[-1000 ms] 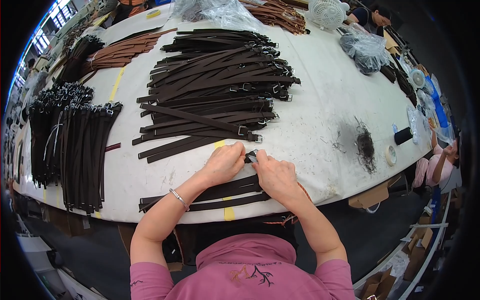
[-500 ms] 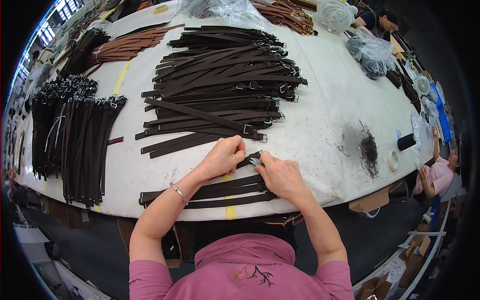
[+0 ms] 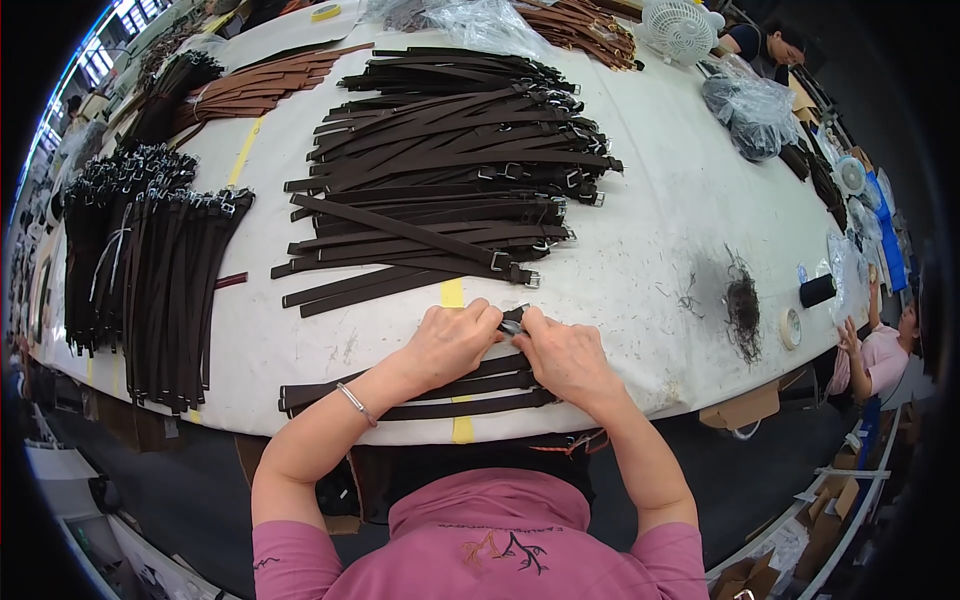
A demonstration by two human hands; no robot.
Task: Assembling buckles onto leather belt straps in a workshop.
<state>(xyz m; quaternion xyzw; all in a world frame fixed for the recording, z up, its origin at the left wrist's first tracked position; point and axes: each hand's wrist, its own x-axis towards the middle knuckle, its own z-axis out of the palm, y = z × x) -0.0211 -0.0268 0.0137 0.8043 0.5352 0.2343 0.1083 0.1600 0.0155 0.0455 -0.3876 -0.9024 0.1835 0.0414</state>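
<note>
A dark brown buckled strap point(image 3: 516, 313) lies between my hands near the table's front edge. My left hand point(image 3: 455, 342) is closed, its fingertips pinching at the strap just left of its buckle end. My right hand point(image 3: 568, 358) is curled round small silver thread snips point(image 3: 511, 327), whose blades point left toward the left fingertips; its thumb and finger also touch the buckle end. Under both wrists lie several more dark straps point(image 3: 470, 403). Beyond the hands spreads a large pile of dark buckled straps point(image 3: 440, 165), buckles mostly to the right.
Bundled dark straps point(image 3: 165, 290) stand at left, with brown straps point(image 3: 265, 90) behind. To the right are a heap of dark thread scraps point(image 3: 742, 305), a black thread spool point(image 3: 817, 291) and a tape roll point(image 3: 790, 328). A white fan point(image 3: 680, 30) and two people are farther off.
My left hand has come down and right, from above the strap to close beside the snips and my right hand. The right hand has barely moved.
</note>
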